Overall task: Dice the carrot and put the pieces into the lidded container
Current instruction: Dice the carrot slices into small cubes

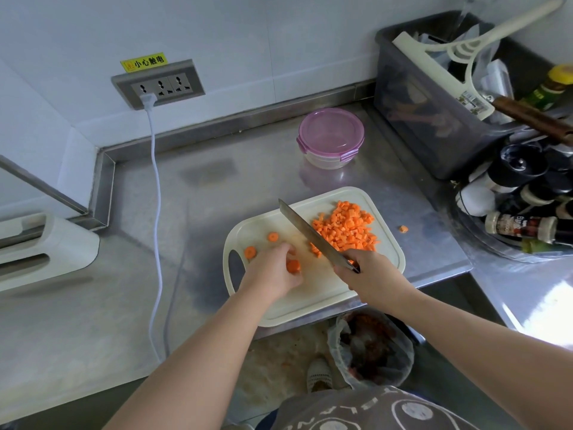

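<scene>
Carrot dice (345, 228) heap at the cutting board's (310, 301) far right corner; two rounds (250, 252) lie near its left edge. Left hand (273, 270) pinches a carrot chunk (293, 266); right hand (370, 276) grips the knife (310, 231). Pink-lidded container (331, 136) stands closed near the counter's (217, 181) back edge.

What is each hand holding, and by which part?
Right hand: grip around the handle of the long steel kitchen knife. Left hand: grip pinching the sides of a thick orange carrot round.
</scene>
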Tool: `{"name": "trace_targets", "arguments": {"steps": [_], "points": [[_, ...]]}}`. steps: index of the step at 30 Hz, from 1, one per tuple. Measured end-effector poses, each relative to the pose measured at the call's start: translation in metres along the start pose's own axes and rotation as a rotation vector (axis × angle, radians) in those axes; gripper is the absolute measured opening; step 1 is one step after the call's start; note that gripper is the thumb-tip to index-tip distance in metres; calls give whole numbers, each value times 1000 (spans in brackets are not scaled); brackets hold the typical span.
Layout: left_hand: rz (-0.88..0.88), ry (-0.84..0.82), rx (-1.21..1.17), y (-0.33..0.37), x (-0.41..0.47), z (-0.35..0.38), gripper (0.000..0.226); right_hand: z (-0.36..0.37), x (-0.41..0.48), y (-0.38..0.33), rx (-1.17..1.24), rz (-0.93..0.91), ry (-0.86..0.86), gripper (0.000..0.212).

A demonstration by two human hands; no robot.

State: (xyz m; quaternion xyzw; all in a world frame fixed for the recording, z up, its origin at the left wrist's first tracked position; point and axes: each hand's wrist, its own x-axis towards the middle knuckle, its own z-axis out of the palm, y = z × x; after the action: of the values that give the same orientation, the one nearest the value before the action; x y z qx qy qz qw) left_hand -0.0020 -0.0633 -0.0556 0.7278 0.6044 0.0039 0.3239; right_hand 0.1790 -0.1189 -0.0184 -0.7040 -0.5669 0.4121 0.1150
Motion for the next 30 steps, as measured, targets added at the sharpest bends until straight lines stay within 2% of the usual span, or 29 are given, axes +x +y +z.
{"name": "trace_targets", "arguments": {"steps": [3,5,7,10,13,18,21,26,30], "points": [[-229,-145,-700,4,-2,-7,30,-2,0,2,34,1,14,13],[-320,-232,-1128,6,-7,-9,15,-3,0,2,54,6,28,17],[-378,-243,-1357,6,-9,-10,8,-4,1,1,79,21,22,16],[-451,-237,-1488,3,-10,-7,7,-5,0,-1,89,22,6,15],[-456,-200,-1381,2,-6,-4,13,-5,0,-2,78,20,-6,12],[-239,0,-501,-2,5,7,13,-3,1,-2,73,36,-25,15],[-117,60,-230,5,9,11,12,3,-1,-3,65,36,-48,12],[-27,92,-46,7,9,13,22,9,-2,-3,60,43,-46,10],[10,145,-83,-6,4,10,27,11,-1,-1,77,75,-60,13]]}}
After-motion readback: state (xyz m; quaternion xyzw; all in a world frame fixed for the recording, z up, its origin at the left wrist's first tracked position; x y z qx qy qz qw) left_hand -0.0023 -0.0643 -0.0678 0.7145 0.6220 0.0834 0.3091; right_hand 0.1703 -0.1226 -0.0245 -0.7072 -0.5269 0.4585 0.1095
